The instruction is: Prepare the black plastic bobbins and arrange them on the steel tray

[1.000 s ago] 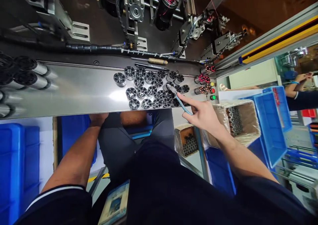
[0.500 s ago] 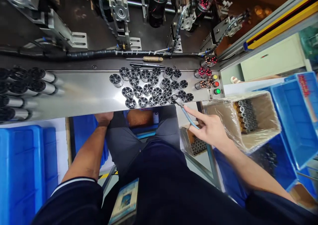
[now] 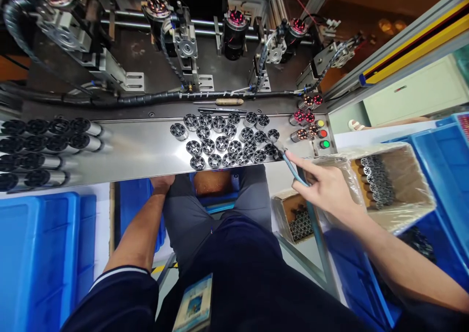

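Observation:
In my right hand (image 3: 328, 188) is a pair of pliers (image 3: 294, 170) with blue handles, its fingers closed round them. The jaws reach over the right end of a group of short metal cylinders (image 3: 222, 143) with black slotted tops. They overlap the cylinders there; whether they grip one I cannot make out. These cylinders stand upright on the steel shelf (image 3: 139, 146). My left hand (image 3: 162, 181) is down by my left thigh, below the shelf's front edge, with its fingers mostly hidden.
More cylinders (image 3: 60, 141) stand at the shelf's left. Copper-wound parts (image 3: 302, 134) sit beside coloured buttons (image 3: 324, 134). A screwdriver (image 3: 229, 102) and a black pen (image 3: 223, 110) lie behind. Machine fixtures (image 3: 186, 46) line the back. Boxes (image 3: 410, 190) and blue bins (image 3: 54, 244) flank me.
The pliers and my right hand have moved right, from the front row of cylinders to those at the group's right end. The view has shifted, showing more of the machine and left cylinders.

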`<state>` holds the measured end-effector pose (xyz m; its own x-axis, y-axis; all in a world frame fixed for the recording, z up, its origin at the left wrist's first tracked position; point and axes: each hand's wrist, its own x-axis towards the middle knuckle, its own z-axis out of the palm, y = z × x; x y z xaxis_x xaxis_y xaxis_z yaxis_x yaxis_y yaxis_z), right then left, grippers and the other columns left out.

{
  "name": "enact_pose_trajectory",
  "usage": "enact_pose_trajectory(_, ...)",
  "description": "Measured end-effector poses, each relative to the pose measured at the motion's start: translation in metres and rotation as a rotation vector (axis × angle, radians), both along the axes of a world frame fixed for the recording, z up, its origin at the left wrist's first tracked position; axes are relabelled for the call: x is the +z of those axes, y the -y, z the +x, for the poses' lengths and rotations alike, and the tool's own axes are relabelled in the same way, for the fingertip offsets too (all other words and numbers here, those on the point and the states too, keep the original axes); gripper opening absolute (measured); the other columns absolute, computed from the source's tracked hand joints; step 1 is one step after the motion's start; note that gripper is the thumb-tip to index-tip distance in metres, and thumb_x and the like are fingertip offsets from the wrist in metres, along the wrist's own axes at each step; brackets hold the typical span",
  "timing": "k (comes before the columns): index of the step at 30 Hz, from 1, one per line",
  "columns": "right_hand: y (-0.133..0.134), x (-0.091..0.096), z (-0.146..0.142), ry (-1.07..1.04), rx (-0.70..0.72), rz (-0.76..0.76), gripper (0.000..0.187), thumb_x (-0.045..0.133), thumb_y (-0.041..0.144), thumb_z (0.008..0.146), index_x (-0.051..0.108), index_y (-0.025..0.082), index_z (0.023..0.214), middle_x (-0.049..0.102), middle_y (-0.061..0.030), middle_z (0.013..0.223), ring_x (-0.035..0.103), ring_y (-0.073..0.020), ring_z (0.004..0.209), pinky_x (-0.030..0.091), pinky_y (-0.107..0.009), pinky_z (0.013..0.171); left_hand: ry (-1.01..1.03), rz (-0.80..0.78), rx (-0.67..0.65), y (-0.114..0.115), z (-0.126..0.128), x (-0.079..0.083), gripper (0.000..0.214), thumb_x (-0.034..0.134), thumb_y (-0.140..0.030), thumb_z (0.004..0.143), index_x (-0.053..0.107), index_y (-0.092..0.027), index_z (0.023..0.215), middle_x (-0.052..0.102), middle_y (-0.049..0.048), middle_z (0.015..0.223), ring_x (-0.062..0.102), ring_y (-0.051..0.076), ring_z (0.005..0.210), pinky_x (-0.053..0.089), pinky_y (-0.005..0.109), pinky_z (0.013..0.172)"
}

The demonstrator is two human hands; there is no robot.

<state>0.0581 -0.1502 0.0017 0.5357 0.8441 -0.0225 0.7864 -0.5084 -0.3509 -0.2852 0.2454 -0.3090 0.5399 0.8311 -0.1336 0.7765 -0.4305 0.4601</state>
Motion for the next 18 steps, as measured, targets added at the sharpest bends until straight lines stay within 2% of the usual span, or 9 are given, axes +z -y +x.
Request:
enact_pose_trajectory(3,-0.021,0.0,0.004,-0.005,0.031,-0.011,0.078,0.07,0.037,0.093,0.085,0.025,0.169,0.053,0.0065,0.057,0.044,-0.0157,0.057,0.046,-0.032,0.071,0.004,-0.02,-0.004,0.0,0.001,-0.003,0.059,0.085,-0.052,0.118,0.075,-0.02,0.167,0.07,0.0178,0.177,0.07,0.038,0.163,0.059,0.069,0.14)
enact_pose_trajectory(6,-0.033,0.001,0.006,-0.021,0.063,-0.03,0.078,0.073,0.039,0.093,0.085,0.026,0.17,0.052,0.0074,0.055,0.04,-0.0153,0.056,0.044,-0.032,0.069,0.018,-0.045,-0.004,0.0,0.0,-0.007,0.062,0.085,-0.052,0.118,0.074,-0.021,0.17,0.066,0.0181,0.182,0.066,0.04,0.168,0.055,0.072,0.143)
enact_pose_trajectory(11,-0.047,0.009,0.012,-0.039,0.082,-0.042,0.079,0.074,0.038,0.092,0.085,0.026,0.169,0.047,0.0085,0.053,0.038,-0.0151,0.053,0.042,-0.033,0.066,0.05,-0.081,-0.006,-0.002,-0.003,-0.013,0.063,0.086,-0.05,0.118,0.072,-0.021,0.172,0.065,0.0183,0.183,0.066,0.04,0.168,0.057,0.072,0.142)
enact_pose_trajectory(14,-0.068,0.017,0.019,-0.015,0.095,-0.004,0.08,0.076,0.036,0.093,0.083,0.025,0.172,0.056,0.0058,0.059,0.044,-0.0156,0.056,0.044,-0.034,0.07,0.064,-0.09,-0.01,-0.002,-0.002,-0.014,0.061,0.086,-0.05,0.118,0.073,-0.02,0.17,0.068,0.0182,0.179,0.07,0.039,0.163,0.061,0.069,0.138)
enact_pose_trajectory(16,-0.083,0.022,0.025,0.005,0.086,0.013,0.082,0.078,0.031,0.09,0.083,0.025,0.172,0.062,0.0042,0.064,0.047,-0.0157,0.058,0.046,-0.035,0.072,0.072,-0.093,-0.011,-0.002,-0.001,-0.015,0.058,0.086,-0.05,0.118,0.074,-0.02,0.166,0.072,0.0176,0.173,0.074,0.037,0.156,0.065,0.065,0.133)
enact_pose_trajectory(18,-0.093,0.026,0.03,0.01,0.092,-0.019,0.081,0.081,0.028,0.086,0.088,0.028,0.166,0.062,0.0048,0.063,0.046,-0.015,0.056,0.044,-0.035,0.07,0.079,-0.097,-0.005,-0.002,-0.001,-0.017,0.055,0.085,-0.05,0.119,0.076,-0.019,0.164,0.075,0.0173,0.168,0.077,0.034,0.15,0.068,0.062,0.129)
